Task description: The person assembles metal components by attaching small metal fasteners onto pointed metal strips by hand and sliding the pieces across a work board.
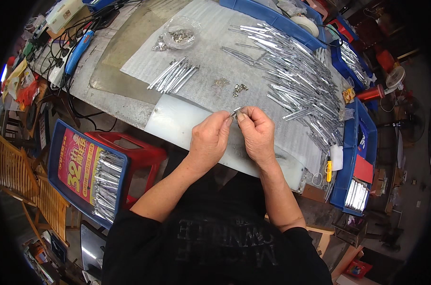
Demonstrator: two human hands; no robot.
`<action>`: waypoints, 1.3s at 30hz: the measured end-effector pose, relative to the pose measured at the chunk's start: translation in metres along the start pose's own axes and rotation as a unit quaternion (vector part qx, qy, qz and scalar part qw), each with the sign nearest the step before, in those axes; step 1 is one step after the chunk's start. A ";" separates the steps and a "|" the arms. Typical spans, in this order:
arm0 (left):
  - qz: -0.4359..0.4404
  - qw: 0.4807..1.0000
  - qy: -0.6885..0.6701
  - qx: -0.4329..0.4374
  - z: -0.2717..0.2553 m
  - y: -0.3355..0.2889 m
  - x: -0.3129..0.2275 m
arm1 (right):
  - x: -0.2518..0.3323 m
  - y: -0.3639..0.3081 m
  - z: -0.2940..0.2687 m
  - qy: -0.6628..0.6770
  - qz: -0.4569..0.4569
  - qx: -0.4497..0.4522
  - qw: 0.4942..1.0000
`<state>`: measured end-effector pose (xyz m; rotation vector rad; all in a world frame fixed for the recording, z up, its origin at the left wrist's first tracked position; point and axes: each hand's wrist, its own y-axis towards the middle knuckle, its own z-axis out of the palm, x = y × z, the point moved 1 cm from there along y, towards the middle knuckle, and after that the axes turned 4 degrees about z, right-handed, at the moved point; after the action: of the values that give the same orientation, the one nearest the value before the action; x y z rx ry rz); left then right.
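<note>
Left hand (209, 137) and right hand (256, 135) pinching a small metal piece (235, 112) together. Loose fittings (239, 90) just beyond. Silver rods (296, 71) heaped right of both.

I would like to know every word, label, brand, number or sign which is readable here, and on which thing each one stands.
I describe where print stands, without copying it.
Pink and yellow sheet, at left: big digits and characters, readable; smaller lines are hard to read.
Black shirt: large dark letters across it, low in contrast.
White box, upper left: small marking, too small to read.
</note>
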<state>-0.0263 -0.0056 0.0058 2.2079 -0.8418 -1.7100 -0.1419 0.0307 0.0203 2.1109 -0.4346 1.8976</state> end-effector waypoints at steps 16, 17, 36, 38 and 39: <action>-0.045 0.998 -0.041 0.008 0.002 -0.003 -0.002 | -0.006 -0.002 0.003 -0.061 -0.038 -0.045 0.996; -0.044 0.998 -0.045 0.008 0.003 -0.003 -0.002 | -0.008 -0.001 0.002 -0.071 -0.052 -0.051 0.995; -0.066 0.996 -0.052 0.014 0.003 -0.002 -0.003 | -0.006 0.002 0.000 -0.061 -0.033 -0.036 0.997; -0.077 0.995 -0.058 0.026 0.003 -0.002 -0.002 | -0.006 0.001 0.001 -0.066 -0.038 -0.035 0.996; -0.077 0.995 -0.058 0.025 0.002 -0.002 -0.003 | -0.006 0.001 0.002 -0.071 -0.043 -0.036 0.996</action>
<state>-0.0282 -0.0021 0.0065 2.2793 -0.7662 -1.9234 -0.1414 0.0292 0.0139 2.1894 -0.4274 1.6662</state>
